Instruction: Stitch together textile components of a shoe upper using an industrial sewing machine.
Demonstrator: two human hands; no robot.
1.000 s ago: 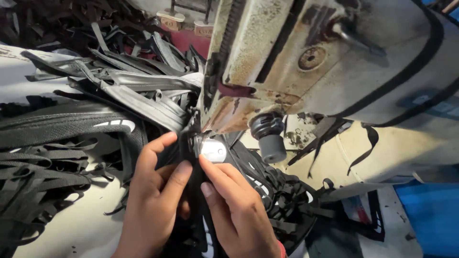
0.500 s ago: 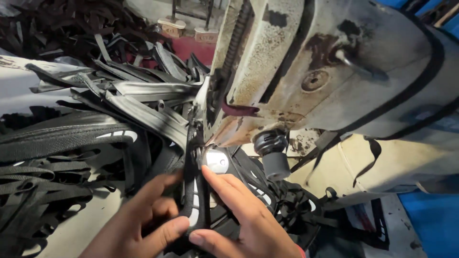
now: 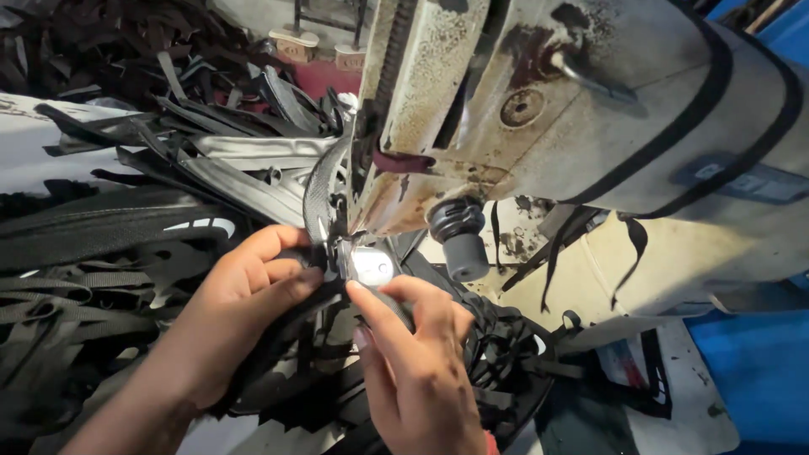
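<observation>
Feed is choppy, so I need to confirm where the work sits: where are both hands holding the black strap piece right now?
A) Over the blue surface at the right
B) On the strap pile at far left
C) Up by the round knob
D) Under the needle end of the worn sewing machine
D: the left hand and right hand pinch the black strap piece at the lit spot beneath the sewing machine head.

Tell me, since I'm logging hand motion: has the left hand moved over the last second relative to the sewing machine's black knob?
Yes. The left hand dipped low, then rose back beside the black strap, left of the black knob.
</observation>
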